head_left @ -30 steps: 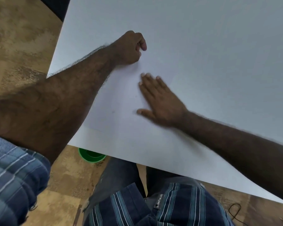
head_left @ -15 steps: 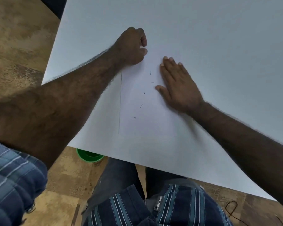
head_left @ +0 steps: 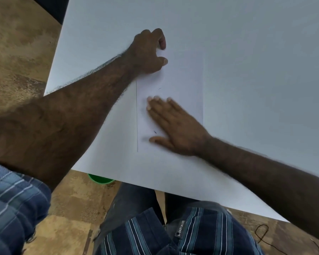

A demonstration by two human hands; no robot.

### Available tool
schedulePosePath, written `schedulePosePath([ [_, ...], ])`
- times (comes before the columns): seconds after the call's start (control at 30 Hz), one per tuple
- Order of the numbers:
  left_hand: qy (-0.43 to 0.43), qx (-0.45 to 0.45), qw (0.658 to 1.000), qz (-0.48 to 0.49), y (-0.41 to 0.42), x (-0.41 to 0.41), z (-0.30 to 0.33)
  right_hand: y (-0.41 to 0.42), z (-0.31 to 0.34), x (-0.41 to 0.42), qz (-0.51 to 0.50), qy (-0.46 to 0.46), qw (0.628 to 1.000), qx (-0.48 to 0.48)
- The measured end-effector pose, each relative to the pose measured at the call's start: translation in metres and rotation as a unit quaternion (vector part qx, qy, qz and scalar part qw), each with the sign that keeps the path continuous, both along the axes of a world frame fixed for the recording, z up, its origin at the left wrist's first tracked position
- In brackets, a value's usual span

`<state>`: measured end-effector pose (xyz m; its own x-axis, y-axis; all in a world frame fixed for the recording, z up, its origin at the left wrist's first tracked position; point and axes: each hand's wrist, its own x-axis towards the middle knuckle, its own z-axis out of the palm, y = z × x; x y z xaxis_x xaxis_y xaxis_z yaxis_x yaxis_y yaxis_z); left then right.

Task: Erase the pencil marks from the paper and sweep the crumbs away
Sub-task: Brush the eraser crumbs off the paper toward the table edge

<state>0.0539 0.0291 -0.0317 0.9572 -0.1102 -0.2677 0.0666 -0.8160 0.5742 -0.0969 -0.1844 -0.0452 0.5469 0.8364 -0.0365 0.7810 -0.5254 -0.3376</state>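
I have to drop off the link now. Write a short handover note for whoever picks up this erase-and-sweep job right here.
Left hand: fingers curled at the paper's far left corner, pinning it; whether it holds anything cannot be seen.
Right hand: flat, fingers straight, on the paper, blurred in motion.
Done: no pencil marks show on the sheet.
Left: a few dark crumbs, one above the fingers, one by the thumb. Brush them off onto the white table.

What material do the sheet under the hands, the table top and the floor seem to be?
Sheet: thin matte white paper; it lies flat with a fine straight edge. Table top: smooth, matte, pale grey-white, perhaps laminate; no grain shows. Floor: mottled brown with straight seams, likely tile or vinyl; I cannot tell which.
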Motion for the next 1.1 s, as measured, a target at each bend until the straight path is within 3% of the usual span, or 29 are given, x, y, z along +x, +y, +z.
schedulePosePath([
  [0.17,0.024,-0.005,1.000,-0.009,0.004,0.005,0.002,-0.002,-0.009,0.052,-0.185,-0.014,0.981,-0.049],
  [0.5,0.038,-0.018,0.999,-0.004,0.005,0.008,0.003,0.032,-0.003,-0.040,0.035,0.057,0.998,0.006],
  [0.63,0.043,-0.019,0.999,-0.007,0.004,0.008,0.004,0.022,-0.002,-0.001,-0.078,0.040,0.996,0.035],
  [0.77,0.044,-0.013,0.999,-0.010,0.004,0.006,0.007,0.021,-0.008,0.021,-0.177,0.040,0.983,-0.039],
  [1.03,0.035,-0.008,0.999,0.006,0.001,0.003,0.007,0.048,-0.004,-0.064,0.006,0.078,0.996,0.042],
  [1.1,0.028,-0.001,1.000,0.006,0.000,0.000,0.006,0.046,0.003,-0.065,-0.019,0.081,0.995,0.063],
])
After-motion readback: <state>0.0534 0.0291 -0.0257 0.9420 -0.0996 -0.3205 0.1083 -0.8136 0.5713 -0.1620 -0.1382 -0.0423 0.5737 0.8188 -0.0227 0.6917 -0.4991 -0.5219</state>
